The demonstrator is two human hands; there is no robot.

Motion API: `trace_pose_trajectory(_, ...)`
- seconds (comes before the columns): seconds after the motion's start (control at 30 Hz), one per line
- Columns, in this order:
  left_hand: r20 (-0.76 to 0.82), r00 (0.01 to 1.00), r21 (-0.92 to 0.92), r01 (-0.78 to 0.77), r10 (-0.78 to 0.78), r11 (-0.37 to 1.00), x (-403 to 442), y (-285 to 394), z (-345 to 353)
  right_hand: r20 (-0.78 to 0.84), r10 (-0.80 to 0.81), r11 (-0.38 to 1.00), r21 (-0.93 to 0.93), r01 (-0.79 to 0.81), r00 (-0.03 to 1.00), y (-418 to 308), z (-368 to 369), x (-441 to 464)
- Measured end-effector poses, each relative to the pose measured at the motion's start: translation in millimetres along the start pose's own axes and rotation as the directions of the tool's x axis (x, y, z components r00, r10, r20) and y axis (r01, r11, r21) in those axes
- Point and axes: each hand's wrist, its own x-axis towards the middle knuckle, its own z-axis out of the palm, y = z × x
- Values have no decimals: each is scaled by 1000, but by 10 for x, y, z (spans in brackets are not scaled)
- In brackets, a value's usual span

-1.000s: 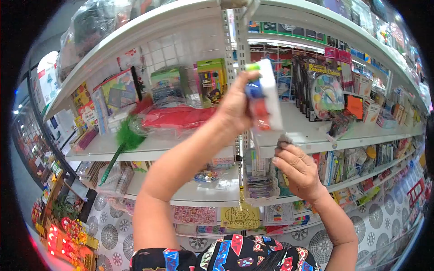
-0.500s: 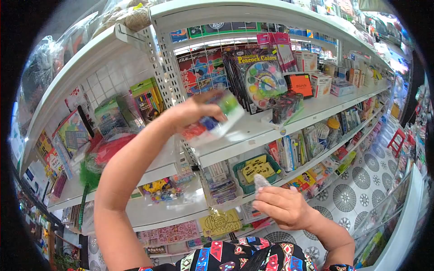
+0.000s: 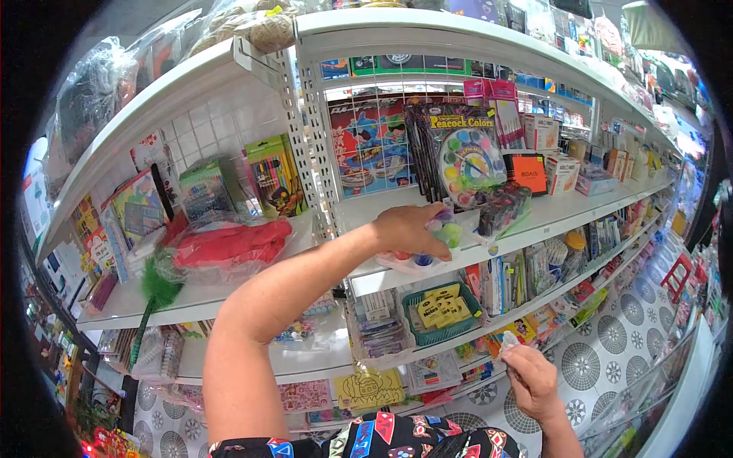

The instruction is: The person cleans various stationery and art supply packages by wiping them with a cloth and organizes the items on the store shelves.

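Observation:
My left hand (image 3: 412,231) reaches over the upper shelf (image 3: 374,284), fingers curled around a clear pack of small coloured paint pots (image 3: 452,231). Red, blue, green and purple show around my fingers, and the pack is at shelf level, partly hidden by the hand. Behind it stands the Peacock Colors paint set (image 3: 467,156). Just right of my hand lies another clear pack with dark pots (image 3: 504,210). Lower down, my right hand (image 3: 534,382) is closed on a crumpled whitish cloth (image 3: 509,343), held in front of the lower shelves.
A green basket (image 3: 412,320) with yellow note packs sits on the shelf below. To the left are a red item in plastic (image 3: 237,244), a green duster (image 3: 162,284) and a pencil pack (image 3: 275,175). Boxes (image 3: 561,179) line the shelf rightward; a red stool (image 3: 676,276) stands on the floor.
The paint pot pack, raised and tilted before, has come down to the shelf beside the dark pots with my left hand. My right hand has moved right and lower. The view has shifted.

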Motion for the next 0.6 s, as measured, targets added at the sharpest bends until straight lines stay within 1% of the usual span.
trace_pose_trajectory(0.07, -26, 999, 30, 20, -19, 999, 5, -1, 17, -21, 20, 1000, 18, -20, 1000, -20, 33, 57)
trace_pose_trajectory(0.17, -123, 992, 96, 27, -15, 995, -23, -32, 49, -16, 14, 1000, 22, -14, 1000, -55, 74, 122)
trace_pose_trajectory(0.27, -37, 998, 94, 56, -53, 994, -171, 25, -57, -11, 3, 1000, 23, -2, 1000, -40, 136, 125)
trace_pose_trajectory(0.37, -212, 972, 134, -75, 103, 988, -364, -95, 35, -4, 59, 997, 49, -59, 998, -22, 201, 18)
trace_pose_trajectory(0.47, -209, 976, 50, 73, -61, 996, -604, -11, -16, 4, 142, 988, 63, -142, 990, -1, 238, -76)
trace_pose_trajectory(0.5, -245, 964, 21, 112, -103, 994, -609, -59, 40, 13, 145, 988, 60, -146, 989, 9, 237, -104)
trace_pose_trajectory(0.57, -338, 936, -71, 79, -98, 994, -619, -183, 170, 30, 144, 987, 61, -146, 989, 29, 245, -103)
trace_pose_trajectory(0.6, -386, 916, -118, 65, -106, 991, -632, -212, 222, 1, 161, 984, 78, -160, 987, 21, 255, -90)
